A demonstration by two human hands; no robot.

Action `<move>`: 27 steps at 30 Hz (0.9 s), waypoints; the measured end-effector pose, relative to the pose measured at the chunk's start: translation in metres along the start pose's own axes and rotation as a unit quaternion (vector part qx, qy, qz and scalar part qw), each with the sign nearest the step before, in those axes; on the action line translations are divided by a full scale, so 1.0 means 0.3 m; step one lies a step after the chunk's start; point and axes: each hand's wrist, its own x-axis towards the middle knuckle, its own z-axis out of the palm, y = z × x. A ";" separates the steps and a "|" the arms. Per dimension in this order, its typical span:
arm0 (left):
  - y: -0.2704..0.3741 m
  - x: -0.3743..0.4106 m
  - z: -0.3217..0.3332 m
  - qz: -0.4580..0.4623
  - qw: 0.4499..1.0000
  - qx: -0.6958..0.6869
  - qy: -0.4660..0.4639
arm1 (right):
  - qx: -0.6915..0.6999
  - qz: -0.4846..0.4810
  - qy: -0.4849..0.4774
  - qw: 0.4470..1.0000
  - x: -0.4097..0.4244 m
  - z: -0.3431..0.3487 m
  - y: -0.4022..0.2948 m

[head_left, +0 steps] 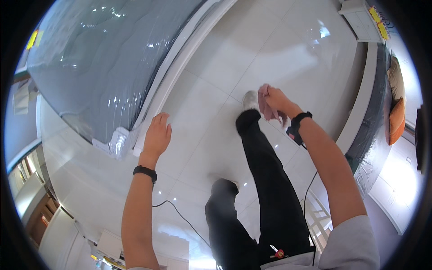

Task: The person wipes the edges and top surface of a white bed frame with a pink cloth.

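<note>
Bunched in my right hand is a dusty-pink cloth, its loose end hanging below my fingers over the floor. My left hand holds nothing; its fingers point forward beside the white bed frame, and I cannot tell whether they touch its edge. On that frame lies a grey mattress wrapped in shiny clear plastic. Each wrist wears a black band with a cable; the right band carries a small black box.
Glossy pale tiles make up the floor between two beds. At right, a second plastic-wrapped mattress bears an orange pillow. A white bedside cabinet with yellow tags stands at the far right. A white chair is behind my right leg.
</note>
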 end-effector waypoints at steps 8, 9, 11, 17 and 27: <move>0.134 0.615 0.004 0.101 0.994 0.029 0.029 | 0.077 -0.070 -0.039 0.994 0.466 0.006 -0.223; 0.159 0.709 0.017 0.120 0.992 0.030 0.038 | 0.099 -0.077 -0.005 0.992 0.490 0.083 -0.194; 0.189 0.872 0.039 0.151 0.986 0.040 0.055 | 0.201 -0.053 -0.032 0.978 0.533 0.175 -0.215; 0.196 1.338 0.085 0.200 0.977 0.068 0.018 | 0.545 0.115 -0.155 0.816 0.709 0.234 -0.282; 0.189 1.331 0.213 0.247 0.962 0.112 0.038 | 0.609 0.054 -0.023 0.791 0.773 0.418 -0.263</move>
